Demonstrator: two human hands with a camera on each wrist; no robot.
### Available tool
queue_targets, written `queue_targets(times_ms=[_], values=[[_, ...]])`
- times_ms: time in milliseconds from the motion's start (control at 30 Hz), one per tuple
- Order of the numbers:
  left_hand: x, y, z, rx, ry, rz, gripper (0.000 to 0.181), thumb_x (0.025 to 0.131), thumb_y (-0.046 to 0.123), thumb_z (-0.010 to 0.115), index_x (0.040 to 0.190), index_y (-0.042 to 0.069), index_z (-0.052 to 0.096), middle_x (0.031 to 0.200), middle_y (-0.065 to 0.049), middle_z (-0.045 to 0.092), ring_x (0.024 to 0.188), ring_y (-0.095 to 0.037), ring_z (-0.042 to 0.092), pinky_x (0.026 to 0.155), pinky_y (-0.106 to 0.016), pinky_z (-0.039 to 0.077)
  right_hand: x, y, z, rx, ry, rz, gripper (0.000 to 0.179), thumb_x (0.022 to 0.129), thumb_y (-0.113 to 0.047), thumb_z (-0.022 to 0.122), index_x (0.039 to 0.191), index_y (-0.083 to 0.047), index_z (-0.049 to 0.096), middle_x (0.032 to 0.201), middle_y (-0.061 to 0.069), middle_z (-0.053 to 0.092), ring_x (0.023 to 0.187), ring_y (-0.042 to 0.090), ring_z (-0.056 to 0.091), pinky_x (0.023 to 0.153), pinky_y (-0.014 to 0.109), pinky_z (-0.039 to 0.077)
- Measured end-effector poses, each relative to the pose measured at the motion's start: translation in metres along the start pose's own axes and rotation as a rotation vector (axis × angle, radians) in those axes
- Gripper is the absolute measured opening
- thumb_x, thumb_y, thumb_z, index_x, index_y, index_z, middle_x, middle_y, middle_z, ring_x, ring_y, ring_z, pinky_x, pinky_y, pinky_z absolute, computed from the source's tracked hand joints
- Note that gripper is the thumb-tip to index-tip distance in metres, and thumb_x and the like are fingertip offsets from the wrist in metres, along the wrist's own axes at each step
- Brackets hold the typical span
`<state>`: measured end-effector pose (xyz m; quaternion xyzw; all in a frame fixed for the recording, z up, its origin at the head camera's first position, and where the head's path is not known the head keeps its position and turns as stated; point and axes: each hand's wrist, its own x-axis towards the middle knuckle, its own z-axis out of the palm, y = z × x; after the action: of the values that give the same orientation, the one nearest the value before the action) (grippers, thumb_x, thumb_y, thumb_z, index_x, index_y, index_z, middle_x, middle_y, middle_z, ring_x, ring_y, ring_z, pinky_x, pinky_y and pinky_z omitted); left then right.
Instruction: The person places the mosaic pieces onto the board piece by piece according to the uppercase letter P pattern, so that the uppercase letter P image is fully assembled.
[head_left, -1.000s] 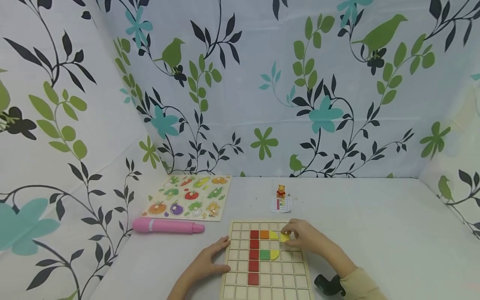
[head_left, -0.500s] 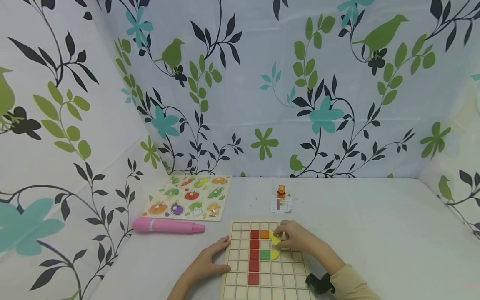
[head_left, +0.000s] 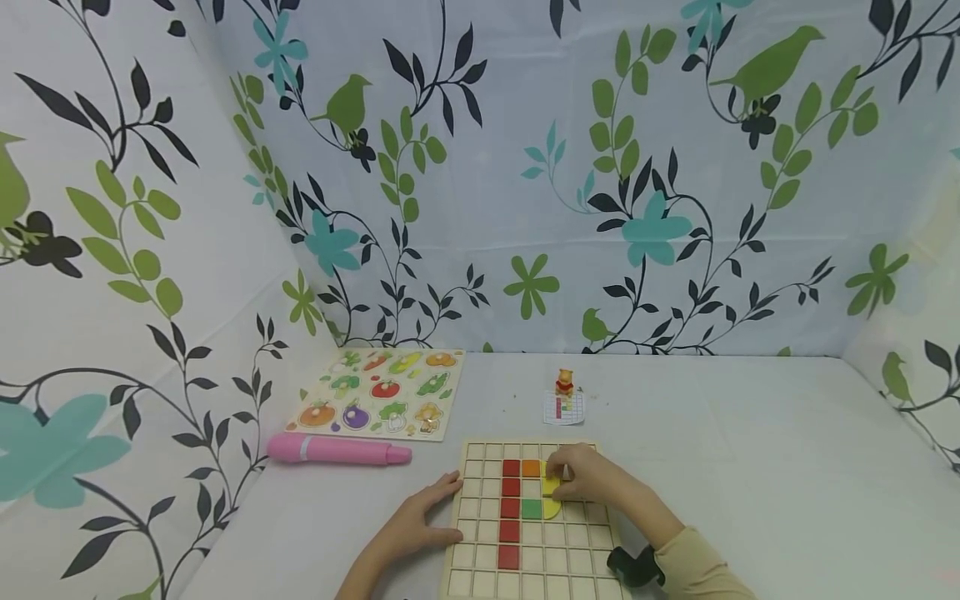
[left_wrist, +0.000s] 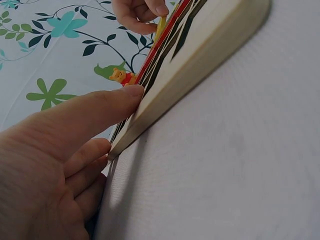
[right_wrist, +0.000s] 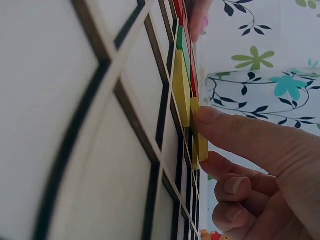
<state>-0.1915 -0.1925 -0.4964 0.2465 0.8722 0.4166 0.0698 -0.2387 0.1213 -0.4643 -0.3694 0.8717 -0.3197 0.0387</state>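
A pale wooden grid board lies before me, bearing a column of red tiles, an orange tile, a green tile and a rounded yellow tile. My left hand rests along the board's left edge, its thumb touching the rim. Above the grid, my right hand pinches another yellow tile between thumb and finger, beside the orange tile. In the head view, its fingers partly hide the yellow pieces there.
Behind the board, a small bear figure stands on a printed grid card. A vegetable puzzle board and a pink marker-shaped object lie at left. A black object sits at the right wrist.
My right hand has moved left with the yellow tile, from a cell farther right to above the cells below the upper yellow one. The left hand stays on the board's edge.
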Motion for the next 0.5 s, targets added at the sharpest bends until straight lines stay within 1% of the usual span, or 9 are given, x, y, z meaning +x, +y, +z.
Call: queue_targets(times_ms=[167, 367, 500], values=[[-0.0001, 0.0004, -0.0001, -0.007, -0.002, -0.004, 0.073, 0.071, 0.036, 0.073, 0.132, 0.006, 0.044, 0.140, -0.007, 0.033, 0.128, -0.030, 0.026, 0.101, -0.053, 0.019, -0.0001, -0.0013, -0.0001, -0.009, -0.009, 0.005, 0.010, 0.072, -0.011, 0.073, 0.075, -0.014, 0.064, 0.073, -0.012, 0.052, 0.065, 0.006, 0.047, 0.056, 0.020, 0.045], [0.0001, 0.0008, -0.0001, 0.000, -0.003, -0.001, 0.074, 0.071, 0.038, 0.072, 0.131, 0.005, 0.045, 0.140, -0.007, 0.033, 0.128, -0.030, 0.026, 0.101, -0.053, 0.019, -0.0004, -0.0009, 0.0011, 0.009, -0.020, 0.019, 0.008, 0.072, -0.010, 0.072, 0.074, -0.014, 0.066, 0.072, -0.012, 0.050, 0.064, 0.004, 0.046, 0.055, 0.020, 0.045], [0.0003, 0.0005, -0.0005, 0.008, -0.003, 0.009, 0.073, 0.072, 0.037, 0.072, 0.130, 0.003, 0.045, 0.140, -0.009, 0.033, 0.127, -0.030, 0.026, 0.101, -0.052, 0.020, -0.0005, -0.0006, 0.0018, 0.014, -0.010, -0.009, 0.008, 0.071, -0.008, 0.072, 0.074, -0.013, 0.066, 0.072, -0.010, 0.050, 0.063, 0.004, 0.046, 0.054, 0.020, 0.045]])
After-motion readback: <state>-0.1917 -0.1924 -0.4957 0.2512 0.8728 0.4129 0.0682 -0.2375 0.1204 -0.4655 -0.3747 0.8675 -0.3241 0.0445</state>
